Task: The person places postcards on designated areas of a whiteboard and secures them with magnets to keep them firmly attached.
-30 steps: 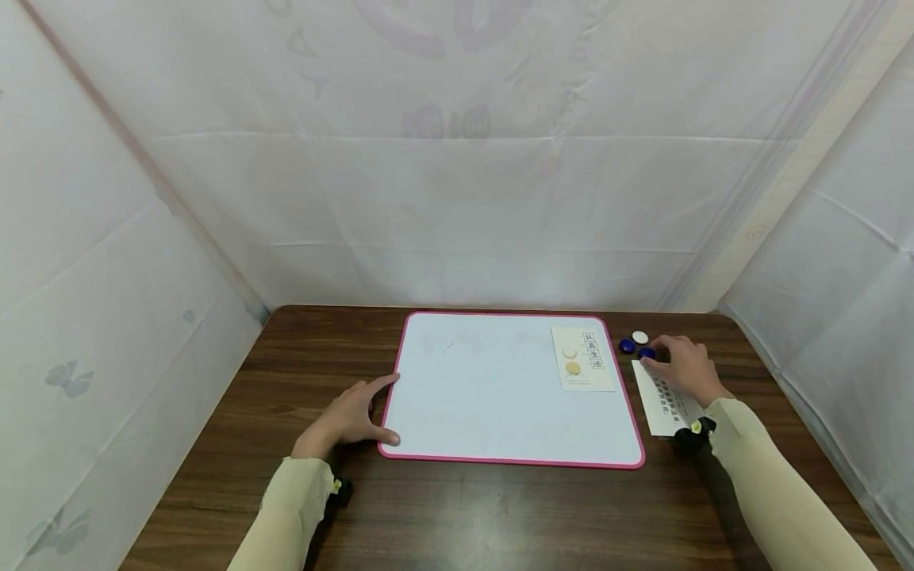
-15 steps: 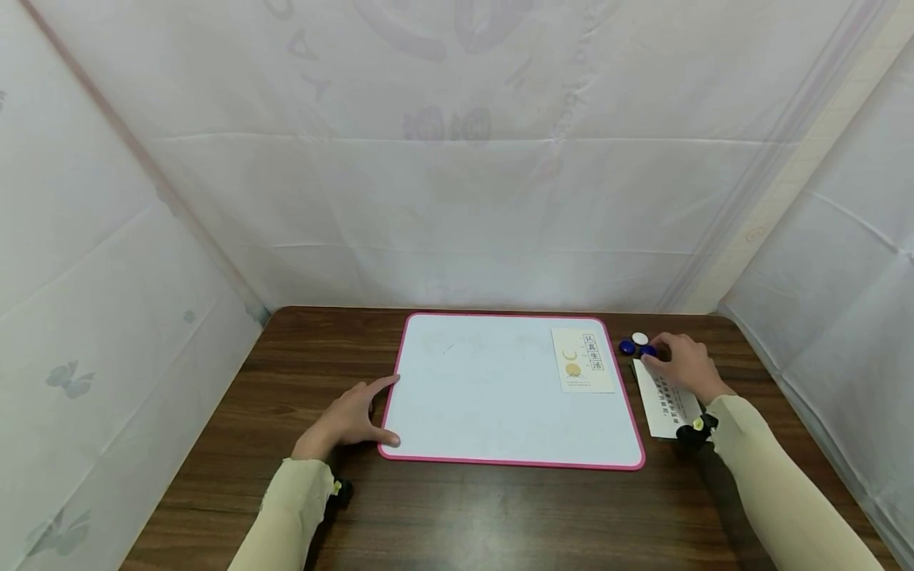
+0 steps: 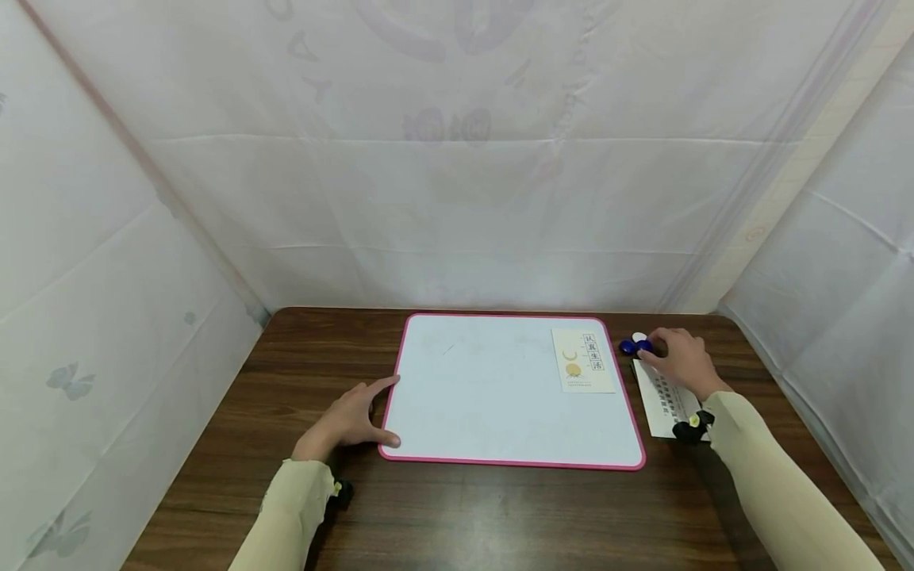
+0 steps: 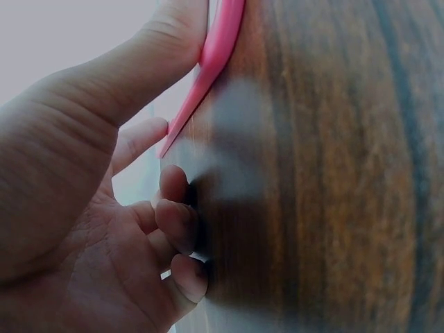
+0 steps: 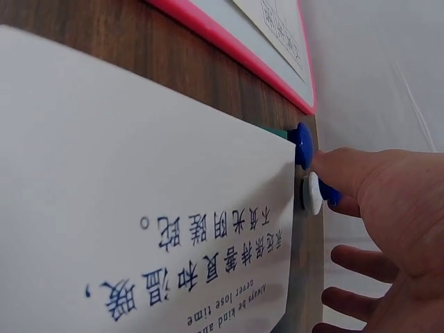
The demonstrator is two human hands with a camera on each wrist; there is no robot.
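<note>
A pink-framed whiteboard (image 3: pixel 500 396) lies flat on the dark wooden table (image 3: pixel 457 515). A cream card (image 3: pixel 582 359) with printed characters rests on its far right corner. My left hand (image 3: pixel 378 408) rests on the table at the board's left edge, with its thumb and forefinger touching the pink frame (image 4: pixel 215 62) and its other fingers bent against the wood. My right hand (image 3: pixel 660 349) is beside the board's right corner. Its thumb (image 5: pixel 347 170) touches a blue magnet (image 5: pixel 303 144) in a cluster with a white magnet (image 5: pixel 313 193). The other fingers are spread and hold nothing.
A white paper slip (image 3: pixel 664 404) with printed text lies on the table under my right wrist, just right of the board. White cloth walls (image 3: pixel 457 198) close in the table on three sides. Bare wood runs along the front edge.
My right hand has slid a little away from me, pushing the nearest blue magnet up against the other two. The left hand and board have not moved.
</note>
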